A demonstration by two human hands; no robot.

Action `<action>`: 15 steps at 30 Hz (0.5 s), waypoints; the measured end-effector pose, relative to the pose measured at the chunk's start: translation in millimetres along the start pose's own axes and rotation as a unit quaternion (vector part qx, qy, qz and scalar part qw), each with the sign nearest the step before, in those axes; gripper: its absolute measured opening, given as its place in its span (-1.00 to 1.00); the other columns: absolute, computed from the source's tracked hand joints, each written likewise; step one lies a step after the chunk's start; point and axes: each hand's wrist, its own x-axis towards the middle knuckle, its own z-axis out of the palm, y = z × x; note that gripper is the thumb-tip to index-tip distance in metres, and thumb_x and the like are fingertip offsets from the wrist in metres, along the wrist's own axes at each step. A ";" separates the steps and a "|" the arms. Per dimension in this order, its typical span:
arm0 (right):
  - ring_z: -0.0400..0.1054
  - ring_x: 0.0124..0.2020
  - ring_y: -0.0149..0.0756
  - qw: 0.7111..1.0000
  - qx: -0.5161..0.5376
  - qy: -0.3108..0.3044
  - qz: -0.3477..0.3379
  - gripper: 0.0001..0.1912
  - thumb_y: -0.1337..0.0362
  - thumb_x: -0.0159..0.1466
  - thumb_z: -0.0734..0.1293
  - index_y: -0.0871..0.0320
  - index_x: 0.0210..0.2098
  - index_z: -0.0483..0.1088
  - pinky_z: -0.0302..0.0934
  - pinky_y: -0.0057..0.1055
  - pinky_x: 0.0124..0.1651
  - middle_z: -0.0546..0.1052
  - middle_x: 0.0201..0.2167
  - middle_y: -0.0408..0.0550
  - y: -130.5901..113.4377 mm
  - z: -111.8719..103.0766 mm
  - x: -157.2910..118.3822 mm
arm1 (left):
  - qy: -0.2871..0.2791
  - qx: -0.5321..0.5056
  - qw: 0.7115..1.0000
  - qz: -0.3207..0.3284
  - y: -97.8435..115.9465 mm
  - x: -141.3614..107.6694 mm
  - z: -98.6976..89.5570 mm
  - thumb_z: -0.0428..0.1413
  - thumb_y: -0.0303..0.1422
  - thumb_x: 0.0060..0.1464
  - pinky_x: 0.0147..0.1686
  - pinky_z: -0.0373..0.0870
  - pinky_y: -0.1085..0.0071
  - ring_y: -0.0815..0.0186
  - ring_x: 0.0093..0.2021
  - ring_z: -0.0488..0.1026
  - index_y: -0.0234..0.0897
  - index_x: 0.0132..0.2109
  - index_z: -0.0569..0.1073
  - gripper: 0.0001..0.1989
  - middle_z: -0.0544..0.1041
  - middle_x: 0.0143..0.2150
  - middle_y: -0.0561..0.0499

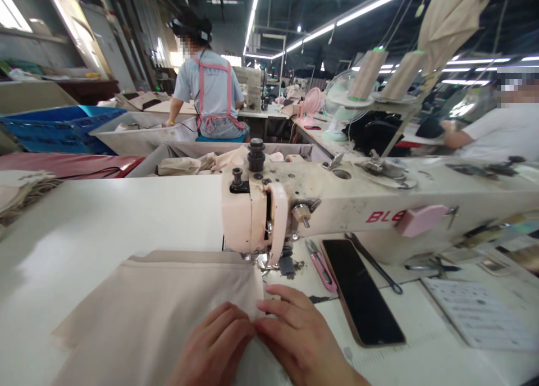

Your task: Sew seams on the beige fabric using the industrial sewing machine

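A beige fabric piece [168,296] lies spread on the white table, its far right corner at the presser foot of the sewing machine [252,217]. My left hand [219,341] rests on the cloth, fingers bent and pressed together at its right edge. Beside it, my right hand [298,330] pinches the same edge between thumb and fingers, just in front of the presser foot. The fingertips of both hands nearly meet. Part of the cloth is hidden under my left hand.
Right of the needle lie pink thread snips [321,266], a black phone [362,290], dark tweezers [374,262] and a printed sheet [480,313]. Behind the machine stands a bin of beige cloth [181,166]. A co-worker [214,88] sits ahead; another person [501,122] is at right.
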 end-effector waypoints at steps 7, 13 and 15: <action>0.47 -0.23 -0.25 0.997 -0.038 -0.025 -0.065 -0.56 0.33 0.48 0.02 0.23 -0.26 0.49 0.39 -0.39 -0.12 0.59 -0.35 0.03 4.7 12.2 1.9 | -0.116 0.186 0.975 -0.039 -27.9 27.6 -30.7 -0.02 -0.53 0.23 -0.03 0.40 0.24 0.17 -0.05 0.43 -0.24 0.07 0.39 -0.70 0.51 -0.03 -0.05; 0.50 -0.29 -0.23 0.995 -0.049 -0.033 -0.078 -0.53 0.32 0.48 -0.02 0.20 -0.24 0.49 0.42 -0.38 -0.18 0.61 -0.37 0.02 8.7 17.3 5.6 | -0.199 0.201 0.959 0.004 -57.9 38.4 -43.0 -0.05 -0.49 0.25 -0.03 0.39 0.35 0.23 -0.04 0.44 -0.22 0.08 0.42 -0.69 0.52 0.00 -0.03; 0.51 -0.27 -0.23 0.995 -0.049 -0.037 -0.076 -0.57 0.33 0.48 0.00 0.20 -0.22 0.48 0.43 -0.37 -0.17 0.61 -0.34 0.03 11.7 17.6 9.3 | -0.198 0.198 0.960 0.005 -62.3 40.1 -42.5 -0.05 -0.50 0.23 -0.03 0.39 0.32 0.21 -0.05 0.44 -0.22 0.08 0.42 -0.68 0.53 -0.01 -0.05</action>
